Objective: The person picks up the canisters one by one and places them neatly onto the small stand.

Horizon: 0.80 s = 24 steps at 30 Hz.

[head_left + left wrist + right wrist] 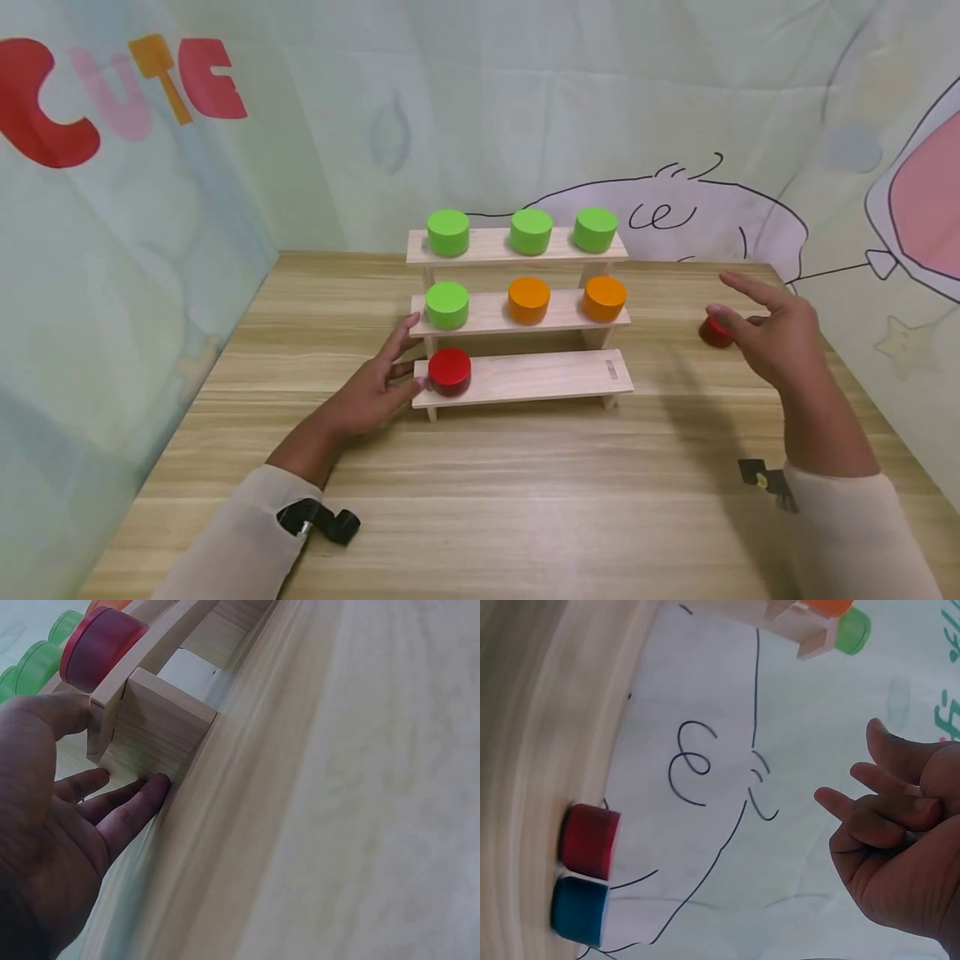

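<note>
A three-step wooden rack (536, 379) stands on the table. Its top step bears three green round blocks (531, 232); on the middle one are another green block (447, 305) and two orange blocks (528, 301). One red block (450, 372) sits at the bottom step's left end. My left hand (378, 387) touches the rack's left end, thumb at the bottom step and extended fingers along the side (79, 795). Over the right of the table hovers my right hand (780, 337), holding nothing, some fingers bent (896, 832). Below it lies another red block (715, 333).
A blue block (580, 911) stands beside the loose red block (590, 841) in the right wrist view, mostly hidden by my hand in the head view. A printed cloth (337, 108) hangs behind the table (525, 500) and along both sides.
</note>
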{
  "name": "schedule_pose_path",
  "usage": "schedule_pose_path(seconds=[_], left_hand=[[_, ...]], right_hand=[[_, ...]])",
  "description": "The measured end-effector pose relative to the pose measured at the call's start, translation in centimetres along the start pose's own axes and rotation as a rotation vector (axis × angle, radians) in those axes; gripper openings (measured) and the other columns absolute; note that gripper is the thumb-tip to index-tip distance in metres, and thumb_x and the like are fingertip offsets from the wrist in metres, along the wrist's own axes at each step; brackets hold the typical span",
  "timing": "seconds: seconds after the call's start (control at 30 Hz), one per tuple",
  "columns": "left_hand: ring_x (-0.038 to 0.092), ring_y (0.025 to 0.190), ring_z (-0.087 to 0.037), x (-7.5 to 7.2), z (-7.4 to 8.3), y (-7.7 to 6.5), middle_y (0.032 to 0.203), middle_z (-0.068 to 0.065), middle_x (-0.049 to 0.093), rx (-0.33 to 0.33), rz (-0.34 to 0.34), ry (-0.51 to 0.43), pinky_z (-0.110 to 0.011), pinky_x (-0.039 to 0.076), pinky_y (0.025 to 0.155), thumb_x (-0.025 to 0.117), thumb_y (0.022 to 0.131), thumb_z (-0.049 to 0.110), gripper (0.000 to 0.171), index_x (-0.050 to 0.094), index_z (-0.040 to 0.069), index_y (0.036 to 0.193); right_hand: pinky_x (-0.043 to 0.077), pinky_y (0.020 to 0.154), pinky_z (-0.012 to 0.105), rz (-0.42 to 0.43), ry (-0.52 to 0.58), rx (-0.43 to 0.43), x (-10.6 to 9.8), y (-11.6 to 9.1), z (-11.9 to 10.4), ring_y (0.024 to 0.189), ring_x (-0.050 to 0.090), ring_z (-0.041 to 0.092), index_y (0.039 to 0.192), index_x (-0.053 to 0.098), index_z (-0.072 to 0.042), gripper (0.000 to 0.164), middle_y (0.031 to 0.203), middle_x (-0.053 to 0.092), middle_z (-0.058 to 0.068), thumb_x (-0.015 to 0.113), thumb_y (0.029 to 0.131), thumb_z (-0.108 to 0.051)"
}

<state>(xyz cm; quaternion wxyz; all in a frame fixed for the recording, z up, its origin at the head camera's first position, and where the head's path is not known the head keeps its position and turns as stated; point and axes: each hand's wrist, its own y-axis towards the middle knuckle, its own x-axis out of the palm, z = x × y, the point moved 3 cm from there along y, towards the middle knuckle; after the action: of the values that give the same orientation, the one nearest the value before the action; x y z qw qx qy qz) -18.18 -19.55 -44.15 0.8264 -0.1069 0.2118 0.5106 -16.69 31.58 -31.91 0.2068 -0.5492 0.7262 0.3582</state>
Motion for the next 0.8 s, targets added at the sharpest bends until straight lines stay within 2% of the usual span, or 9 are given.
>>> schedule_pose_path(seconds=[0.03, 0.07, 0.13, 0.2, 0.23, 0.27, 0.53, 0.7, 0.8], left_hand=[[0.05, 0.152, -0.054, 0.0, 0.1, -0.1, 0.179, -0.02, 0.028, 0.0, 0.0, -0.003, -0.059, 0.056, 0.112, 0.065, 0.11, 0.017, 0.095, 0.003, 0.052, 0.173], [0.05, 0.152, -0.054, 0.0, 0.1, -0.1, 0.178, -0.02, 0.029, 0.004, 0.002, -0.002, -0.059, 0.056, 0.112, 0.065, 0.109, 0.016, 0.095, 0.003, 0.051, 0.173], [0.05, 0.152, -0.055, 0.0, 0.2, -0.2, 0.178, -0.021, 0.029, 0.01, 0.006, 0.001, -0.06, 0.055, 0.112, 0.065, 0.109, 0.014, 0.096, 0.003, 0.049, 0.174], [0.051, 0.151, -0.055, 0.0, 0.4, -0.2, 0.177, -0.022, 0.03, 0.016, 0.008, 0.004, -0.06, 0.055, 0.113, 0.065, 0.109, 0.013, 0.096, 0.003, 0.048, 0.174], [0.051, 0.151, -0.055, 0.0, 0.4, -0.2, 0.177, -0.022, 0.03, 0.018, 0.009, 0.006, -0.061, 0.055, 0.113, 0.065, 0.109, 0.012, 0.096, 0.003, 0.047, 0.174], [0.051, 0.151, -0.055, 0.0, 0.5, -0.2, 0.177, -0.022, 0.031, 0.022, 0.01, 0.01, -0.061, 0.054, 0.113, 0.065, 0.108, 0.012, 0.097, 0.003, 0.047, 0.174], [0.052, 0.151, -0.055, 0.1, 0.4, 0.0, 0.178, -0.022, 0.03, 0.03, -0.004, 0.024, -0.06, 0.056, 0.112, 0.064, 0.109, 0.014, 0.095, 0.002, 0.046, 0.174], [0.052, 0.151, -0.054, 0.0, 0.3, 0.0, 0.178, -0.021, 0.029, 0.015, -0.001, 0.02, -0.061, 0.055, 0.113, 0.065, 0.109, 0.015, 0.095, 0.003, 0.047, 0.174], [0.052, 0.151, -0.054, -0.1, 0.3, -0.1, 0.178, -0.021, 0.03, 0.011, 0.001, 0.02, -0.061, 0.054, 0.113, 0.065, 0.109, 0.015, 0.096, 0.003, 0.047, 0.174]], right_hand=[[0.04, 0.057, 0.021, -0.002, -0.011, 0.01, 0.0, 0.1, 0.2, 0.057, 0.047, 0.006, 0.155, 0.062, -0.01, 0.053, 0.141, 0.066, 0.028, 0.076, 0.105, -0.019], [0.049, 0.066, 0.024, -0.005, -0.015, 0.018, 0.1, 0.3, 0.4, 0.065, 0.058, 0.012, 0.155, 0.062, -0.01, 0.053, 0.142, 0.065, 0.029, 0.076, 0.105, -0.02], [0.06, 0.092, 0.037, -0.015, -0.02, 0.042, 0.2, 0.6, 0.9, 0.097, 0.073, 0.029, 0.156, 0.061, -0.01, 0.053, 0.148, 0.063, 0.03, 0.074, 0.106, -0.024], [0.051, 0.117, 0.058, -0.027, -0.009, 0.062, 0.2, 0.9, 1.4, 0.139, 0.061, 0.045, 0.157, 0.059, -0.009, 0.054, 0.158, 0.056, 0.032, 0.073, 0.107, -0.026], [0.041, 0.124, 0.068, -0.038, -0.007, 0.076, 0.2, 1.0, 1.7, 0.154, 0.046, 0.051, 0.158, 0.058, -0.008, 0.055, 0.163, 0.05, 0.032, 0.071, 0.108, -0.027], [0.034, 0.125, 0.076, -0.053, -0.002, 0.092, 0.2, 1.1, 2.0, 0.159, 0.036, 0.055, 0.159, 0.056, -0.008, 0.056, 0.165, 0.047, 0.033, 0.07, 0.109, -0.028], [0.032, 0.12, 0.082, -0.173, -0.119, 0.143, 0.1, 2.0, 4.3, 0.159, 0.027, 0.063, 0.162, 0.051, -0.007, 0.056, 0.169, 0.037, 0.037, 0.062, 0.113, -0.032], [0.036, 0.118, 0.081, -0.235, -0.184, 0.129, 0.3, 3.3, 5.2, 0.155, 0.033, 0.065, 0.16, 0.053, -0.005, 0.056, 0.165, 0.039, 0.041, 0.063, 0.112, -0.032], [0.042, 0.113, 0.078, -0.249, -0.212, 0.123, 0.4, 3.8, 5.6, 0.146, 0.045, 0.062, 0.158, 0.055, -0.003, 0.055, 0.162, 0.041, 0.043, 0.065, 0.111, -0.03]])
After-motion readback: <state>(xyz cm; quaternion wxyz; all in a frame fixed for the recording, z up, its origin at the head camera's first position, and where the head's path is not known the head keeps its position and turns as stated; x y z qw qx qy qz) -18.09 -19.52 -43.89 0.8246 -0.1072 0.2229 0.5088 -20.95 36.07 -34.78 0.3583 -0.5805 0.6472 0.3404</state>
